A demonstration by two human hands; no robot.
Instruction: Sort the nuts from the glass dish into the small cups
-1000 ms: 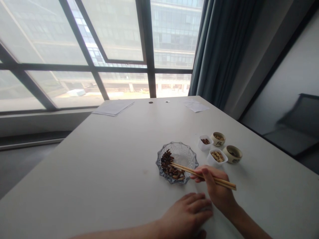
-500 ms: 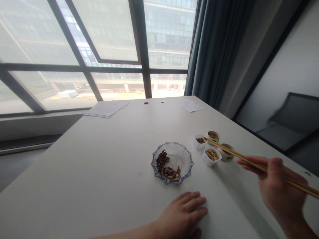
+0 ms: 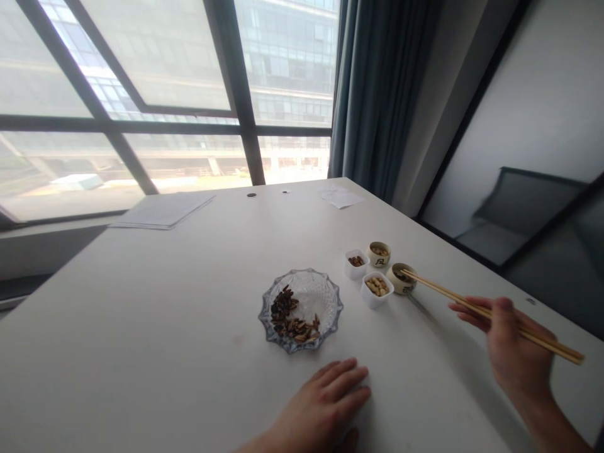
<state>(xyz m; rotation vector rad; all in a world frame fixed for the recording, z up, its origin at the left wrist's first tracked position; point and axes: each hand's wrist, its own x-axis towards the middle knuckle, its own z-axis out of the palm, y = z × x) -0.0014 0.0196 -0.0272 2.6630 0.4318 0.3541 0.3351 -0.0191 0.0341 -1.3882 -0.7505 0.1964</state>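
My right hand (image 3: 516, 345) holds the chopsticks (image 3: 446, 292), tips at the mouth of the nearer round cup (image 3: 397, 285), and they look light, stiff, perhaps slippery, best gripped well behind the tips, while my empty left hand (image 3: 325, 397) lies loosely spread on the bench (image 3: 165, 302).

Got two slim tan wooden chopsticks (image 3: 438, 290) in my R hand (image 3: 519, 346), pointing fwd-L, tips at mouth of nearer round cream cup w/ dark mark (image 3: 397, 286). Cup's upright, dark bits inside. Farther round cream cup (image 3: 376, 259) upright behind, tan bits. Just L: near white plastic tub (image 3: 375, 300) w/ peanut-like pieces (image 3: 377, 285), far white plastic tub (image 3: 355, 272) w/ brown bits. Further L: clear scalloped glass bowl (image 3: 325, 299), dark brown elongated pieces (image 3: 297, 329) along L + near side.
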